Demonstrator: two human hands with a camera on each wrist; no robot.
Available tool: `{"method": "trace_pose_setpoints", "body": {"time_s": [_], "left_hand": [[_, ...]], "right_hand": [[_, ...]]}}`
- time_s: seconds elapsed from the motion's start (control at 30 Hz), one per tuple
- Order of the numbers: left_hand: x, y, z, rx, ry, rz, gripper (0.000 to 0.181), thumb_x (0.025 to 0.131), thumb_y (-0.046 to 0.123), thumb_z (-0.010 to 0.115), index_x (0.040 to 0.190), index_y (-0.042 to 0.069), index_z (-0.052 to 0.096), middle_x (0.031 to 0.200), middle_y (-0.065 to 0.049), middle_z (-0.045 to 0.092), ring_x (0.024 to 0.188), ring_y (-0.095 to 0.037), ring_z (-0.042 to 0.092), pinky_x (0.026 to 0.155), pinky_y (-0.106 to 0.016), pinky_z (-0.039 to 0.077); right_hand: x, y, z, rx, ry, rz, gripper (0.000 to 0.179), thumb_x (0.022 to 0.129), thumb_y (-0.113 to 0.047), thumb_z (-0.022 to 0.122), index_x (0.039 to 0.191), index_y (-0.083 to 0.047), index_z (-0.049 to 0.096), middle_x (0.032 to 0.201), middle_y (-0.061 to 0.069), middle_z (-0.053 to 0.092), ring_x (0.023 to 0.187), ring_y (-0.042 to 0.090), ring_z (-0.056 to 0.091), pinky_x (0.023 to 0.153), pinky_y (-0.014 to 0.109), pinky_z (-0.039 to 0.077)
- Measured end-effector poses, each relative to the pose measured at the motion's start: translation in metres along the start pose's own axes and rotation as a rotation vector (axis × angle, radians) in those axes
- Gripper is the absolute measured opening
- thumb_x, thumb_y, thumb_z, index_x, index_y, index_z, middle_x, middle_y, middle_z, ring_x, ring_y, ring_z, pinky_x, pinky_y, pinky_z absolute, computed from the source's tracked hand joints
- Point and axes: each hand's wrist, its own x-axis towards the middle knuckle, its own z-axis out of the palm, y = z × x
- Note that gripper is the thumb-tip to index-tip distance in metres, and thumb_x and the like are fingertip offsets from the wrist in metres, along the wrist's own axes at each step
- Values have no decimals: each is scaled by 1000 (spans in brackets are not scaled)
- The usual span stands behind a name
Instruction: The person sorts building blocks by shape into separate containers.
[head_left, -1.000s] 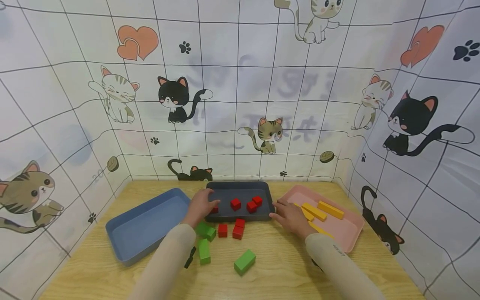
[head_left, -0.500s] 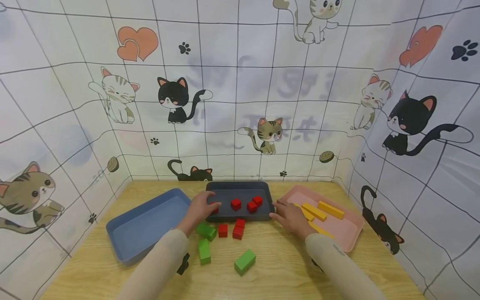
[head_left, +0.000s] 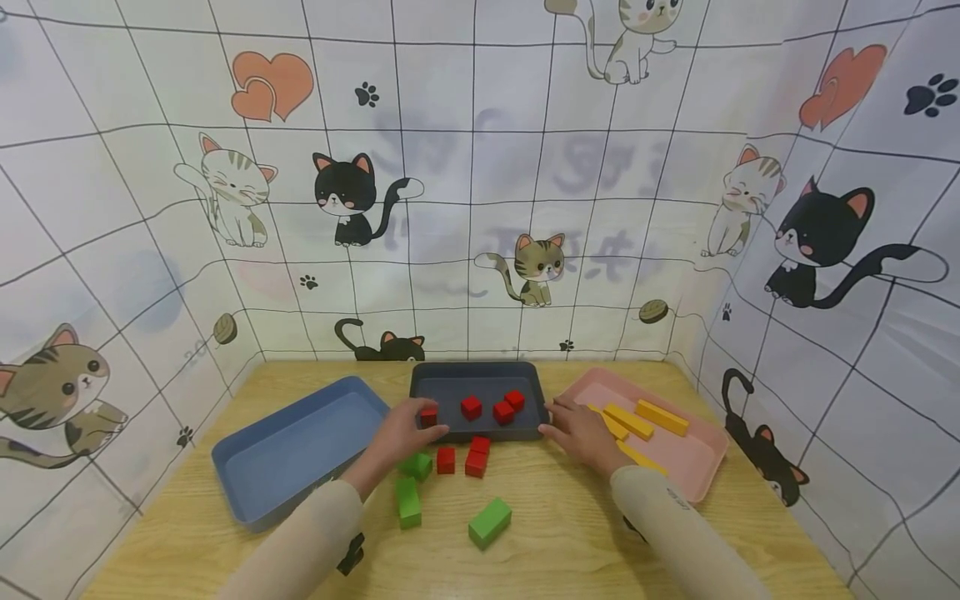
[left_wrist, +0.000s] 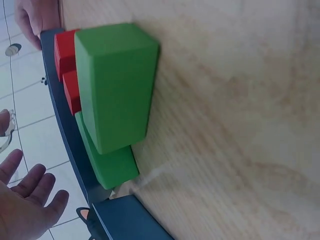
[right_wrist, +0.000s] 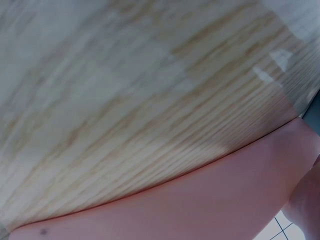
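Note:
In the head view my left hand [head_left: 397, 437] hovers at the near left corner of the dark grey tray [head_left: 480, 435], its fingers spread apart with nothing between them. A red cube [head_left: 428, 415] lies in the tray right beside those fingers. Three more red cubes [head_left: 471, 407] sit farther right in it. My right hand [head_left: 581, 433] has its fingertips at the tray's right rim, with relaxed fingers. The left wrist view has the spread left hand [left_wrist: 30, 205] beyond a large green block [left_wrist: 115, 90].
Three red cubes [head_left: 446, 460] stand in front of the dark tray. Near them lie green blocks [head_left: 408, 502], one farther off [head_left: 490, 523]. A blue tray [head_left: 296, 450] stands at left. A pink tray [head_left: 701, 454] at right holds several yellow bars [head_left: 628, 422].
My left hand has drawn back toward me from the dark tray's left end, uncovering the red cube there. Its forearm has swung left. The right hand has stayed in place.

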Motion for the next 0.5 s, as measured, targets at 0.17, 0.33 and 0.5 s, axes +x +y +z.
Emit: {"method": "trace_pose_setpoints", "body": {"time_s": [0.17, 0.33, 0.5], "left_hand": [[-11, -1, 3, -28, -19, 33, 50, 89, 30, 77, 129, 4, 63, 128, -13, 62, 122, -35, 55, 101, -51, 44], [-20, -1, 5, -45, -32, 27, 49, 87, 29, 78, 128, 4, 64, 129, -12, 62, 125, -35, 54, 102, -52, 43], [-26, -6, 8, -40, -44, 35, 49, 87, 27, 79, 127, 3, 64, 130, -13, 61, 126, -35, 53, 103, -52, 43]], "right_hand": [[0, -1, -2, 4, -11, 2, 62, 99, -50, 54, 142, -6, 54, 148, 20, 46, 129, 42, 48, 105, 60, 37], [0, -1, -2, -7, -16, 4, 61, 100, -49, 54, 143, -6, 53, 148, 20, 46, 130, 42, 48, 106, 59, 36], [1, -2, -2, -14, -17, 6, 60, 100, -48, 54, 143, -6, 53, 148, 20, 46, 130, 41, 48, 106, 59, 36]]}}
